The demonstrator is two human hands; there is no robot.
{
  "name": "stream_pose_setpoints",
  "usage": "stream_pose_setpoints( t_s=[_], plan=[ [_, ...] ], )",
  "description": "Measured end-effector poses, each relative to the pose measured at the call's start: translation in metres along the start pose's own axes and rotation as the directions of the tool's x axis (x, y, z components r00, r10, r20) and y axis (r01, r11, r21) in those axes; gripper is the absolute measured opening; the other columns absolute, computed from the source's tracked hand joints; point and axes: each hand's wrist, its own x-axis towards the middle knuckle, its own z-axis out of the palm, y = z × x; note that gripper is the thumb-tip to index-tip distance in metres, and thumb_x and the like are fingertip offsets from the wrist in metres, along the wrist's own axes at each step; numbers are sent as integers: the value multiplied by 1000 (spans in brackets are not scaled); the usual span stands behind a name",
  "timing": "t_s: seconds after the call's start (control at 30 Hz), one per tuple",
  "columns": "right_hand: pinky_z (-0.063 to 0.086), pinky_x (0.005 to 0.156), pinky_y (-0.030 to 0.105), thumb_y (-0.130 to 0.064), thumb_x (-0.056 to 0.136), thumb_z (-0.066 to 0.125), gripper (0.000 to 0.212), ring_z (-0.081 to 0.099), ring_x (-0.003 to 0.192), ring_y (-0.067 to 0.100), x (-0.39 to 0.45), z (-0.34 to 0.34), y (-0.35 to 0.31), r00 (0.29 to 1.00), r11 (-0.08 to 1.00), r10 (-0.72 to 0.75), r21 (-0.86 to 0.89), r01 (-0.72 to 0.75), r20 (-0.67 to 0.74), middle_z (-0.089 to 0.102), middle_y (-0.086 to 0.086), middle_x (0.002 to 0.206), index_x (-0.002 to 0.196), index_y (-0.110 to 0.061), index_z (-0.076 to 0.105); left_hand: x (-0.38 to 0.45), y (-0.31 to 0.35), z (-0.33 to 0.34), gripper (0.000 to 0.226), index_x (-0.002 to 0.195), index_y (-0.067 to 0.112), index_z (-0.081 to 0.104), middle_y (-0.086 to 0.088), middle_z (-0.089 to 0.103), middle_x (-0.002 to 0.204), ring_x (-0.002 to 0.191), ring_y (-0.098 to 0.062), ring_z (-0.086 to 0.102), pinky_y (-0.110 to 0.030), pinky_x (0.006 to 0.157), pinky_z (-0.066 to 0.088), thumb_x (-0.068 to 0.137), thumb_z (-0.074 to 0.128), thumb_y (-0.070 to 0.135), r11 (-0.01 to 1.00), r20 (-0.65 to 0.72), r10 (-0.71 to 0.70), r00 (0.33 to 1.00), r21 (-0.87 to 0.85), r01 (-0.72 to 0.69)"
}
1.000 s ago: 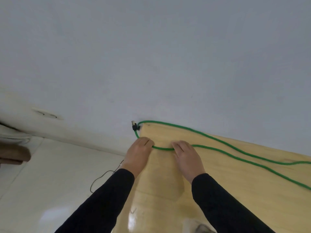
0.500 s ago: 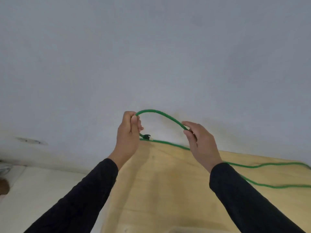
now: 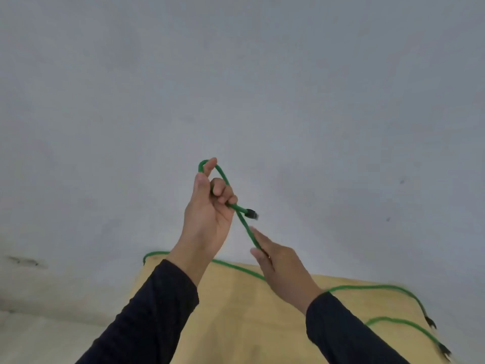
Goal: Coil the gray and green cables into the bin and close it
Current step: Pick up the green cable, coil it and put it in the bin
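Head view: left hand (image 3: 207, 219), raised before the gray wall (image 3: 236, 74), fingers curled tight on a small loop of thin green cable (image 3: 245, 227) w/ black plug (image 3: 251, 213) poking right. Right hand (image 3: 282, 269) pinches the strand lower down. Rest of cable trails right across the light wooden tabletop (image 3: 236, 324).

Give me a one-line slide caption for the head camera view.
Left hand loops the green cable above the wooden table while the right hand feeds it.

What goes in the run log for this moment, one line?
stage: first green coil loop | left hand: gripping green cable loop near plug | right hand: pinching cable below | rest on table | bin: unseen
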Motion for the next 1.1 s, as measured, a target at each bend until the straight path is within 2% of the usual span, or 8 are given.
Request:
stream_pose_setpoints(
  t_s=[0.17, 0.33, 0.43, 0.53, 0.7, 0.83, 1.0, 1.1],
  plan=[
    [42, 77, 26, -30, 98, 37, 39, 56, 90, 16, -27, -48, -18, 989, 981, -126, -139, 137, 82, 62, -3, 104, 137, -29, 39, -6, -10, 8, 31, 112, 32, 51, 8, 62, 69, 65, -9, 56, -26, 65, 40, 102, 21, 31, 771, 61, 200, 978, 606, -196],
    [43, 71, 23, -33, 88, 57, 25, 54, 73, 6, -9, -118, -52, 978, 968, -192, -151, 202, 79, 67, -9, 89, 112, -30, 64, -40, -27, 17, 34, 121, 33, 48, 5, 70, 81, 76, -7, 64, -23, 69, 43, 99, 22, 39, 503, 249, 9, 968, 836, -220],
    [40, 62, 17, -36, 71, 76, 28, 52, 61, 4, 5, -155, -65, 993, 994, -106, 20, 105, 46, 64, -9, 72, 98, -35, 68, -60, -29, 28, 36, 116, 31, 51, -1, 64, 68, 59, -14, 56, -26, 61, 44, 99, 22, 41, 565, 314, -165, 935, 807, -172],
    [45, 66, 27, -32, 61, 83, 32, 55, 65, 18, 17, -175, -70, 996, 987, -86, 140, 81, 26, 61, -7, 63, 90, -35, 70, -72, -26, 37, 42, 110, 28, 55, 4, 44, 54, 50, -12, 34, -19, 53, 35, 100, 18, 44, 648, 361, -246, 899, 751, -125],
    [44, 64, 20, -33, 75, 69, 16, 53, 63, 8, 26, -164, -69, 985, 912, -101, 382, 149, -143, 64, -3, 64, 89, -27, 73, -74, 0, 45, 52, 110, 19, 63, 7, 17, 54, 45, -9, 17, -21, 49, 20, 97, 21, 46, 901, 367, -294, 883, 415, 127],
    [31, 46, 19, -25, 95, 48, 23, 35, 45, 5, 28, -121, -60, 974, 833, 83, 551, 48, -210, 44, -11, 52, 99, -37, 67, -62, 24, 58, 49, 110, 17, 63, 6, 13, 53, 44, -9, 12, -19, 46, 21, 95, 24, 43, 983, 372, -181, 910, 85, 160],
    [37, 52, 20, -26, 99, 35, 31, 42, 47, 1, 7, -66, -66, 997, 972, 76, 223, -70, -21, 47, -10, 59, 121, -23, 57, -28, 57, 59, 43, 112, 24, 56, 10, 31, 49, 45, -6, 28, -17, 51, 29, 99, 19, 42, 997, 251, 75, 965, -35, -68],
    [39, 57, 24, -33, 98, 38, 32, 45, 54, 7, -10, -57, -86, 987, 999, -16, 48, 8, 161, 50, -9, 65, 121, -19, 55, -7, 70, 48, 39, 111, 32, 53, 9, 37, 54, 50, -6, 32, -20, 56, 33, 101, 16, 39, 879, 163, 245, 956, 379, -290]
  ],
)
